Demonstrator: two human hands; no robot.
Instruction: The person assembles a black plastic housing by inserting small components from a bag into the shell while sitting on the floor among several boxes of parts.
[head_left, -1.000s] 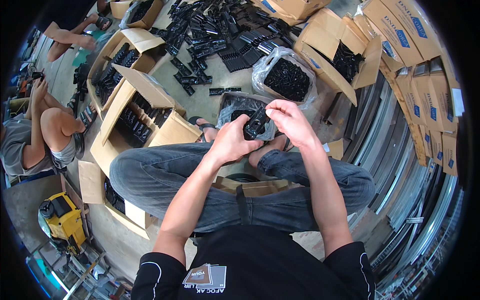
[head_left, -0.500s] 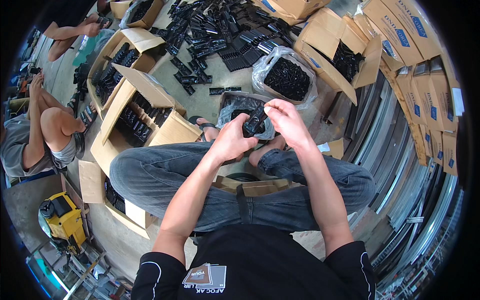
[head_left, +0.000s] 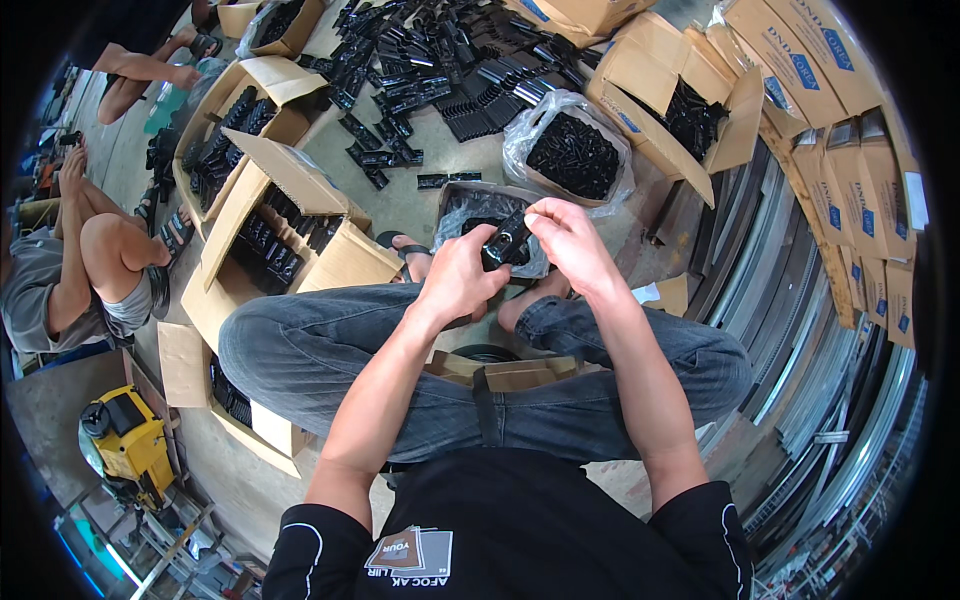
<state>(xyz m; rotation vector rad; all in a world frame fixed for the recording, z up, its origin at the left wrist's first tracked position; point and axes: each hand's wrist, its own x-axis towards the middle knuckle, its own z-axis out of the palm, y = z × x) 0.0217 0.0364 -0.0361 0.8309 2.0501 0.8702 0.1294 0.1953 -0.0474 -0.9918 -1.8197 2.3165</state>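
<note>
Broadly, my remote feed from the head camera takes in a concrete floor (head_left: 400, 210), with long metal profiles (head_left: 790, 380) stacked along the right side and cardboard cartons (head_left: 855, 195) piled beyond them. Ahead I see a wide heap of glossy black parts (head_left: 410, 60) spread between boxes. A co-worker in grey (head_left: 40, 290) sits at the far left, with an open carton (head_left: 345, 255) of similar parts between that person and the wearer, and a yellow machine (head_left: 133, 435) is at lower left. Nearer, I make out a plastic-lined box (head_left: 625, 165) full of small black pieces, then a smaller lined box (head_left: 453, 208) beside the wearer's feet. Over that smaller box, the left hand (head_left: 460, 275) has thumb and fingers closed around the lower end of a black oblong part (head_left: 507, 243), which slants up to the right. The right hand (head_left: 570, 240) pinches its upper end; whether a tinier piece sits between those fingertips, I cannot tell
</note>
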